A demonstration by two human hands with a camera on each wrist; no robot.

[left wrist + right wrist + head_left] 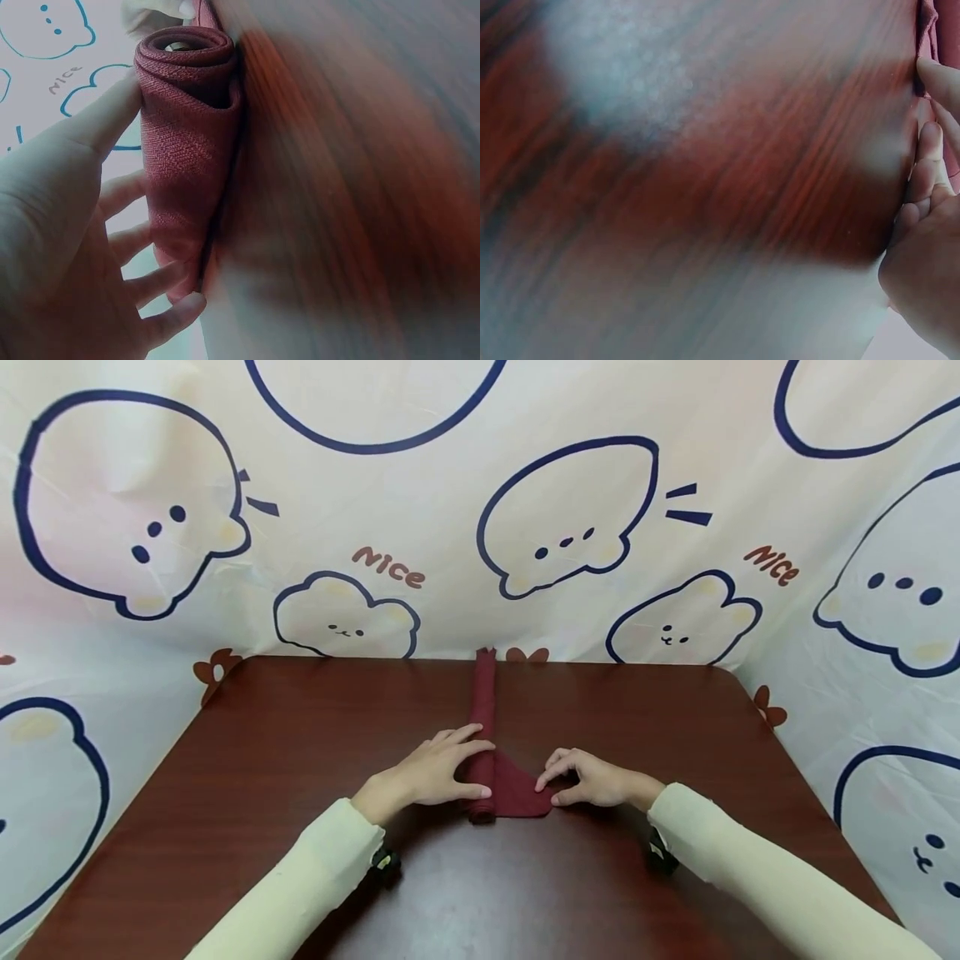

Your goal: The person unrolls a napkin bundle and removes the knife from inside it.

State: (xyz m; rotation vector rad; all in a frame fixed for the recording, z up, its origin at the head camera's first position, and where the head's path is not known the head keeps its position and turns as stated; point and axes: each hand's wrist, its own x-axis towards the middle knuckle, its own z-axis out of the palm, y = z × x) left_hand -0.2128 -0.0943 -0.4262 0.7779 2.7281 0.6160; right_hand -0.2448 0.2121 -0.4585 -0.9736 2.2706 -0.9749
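Okay, our left hand (427,774) lays spread, relaxed fingers (475,747) against the maroon cloth roll (486,693) mid-surface (337,710); our right hand (600,781) pinches its flat corner. Probably light, soft, floppy: we'd grab roll plus corner.

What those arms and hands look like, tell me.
Both sleeves are plain, pale cream and reach the wrists. A small black device with a yellowish mark shows near the left wrist, a dark one near the right. The left hand and right hand are ungloved.

Glossy dark reddish-brown table (337,718) (pale glare (495,872) near front); white cartoon-print drape (442,510) behind, left, right.
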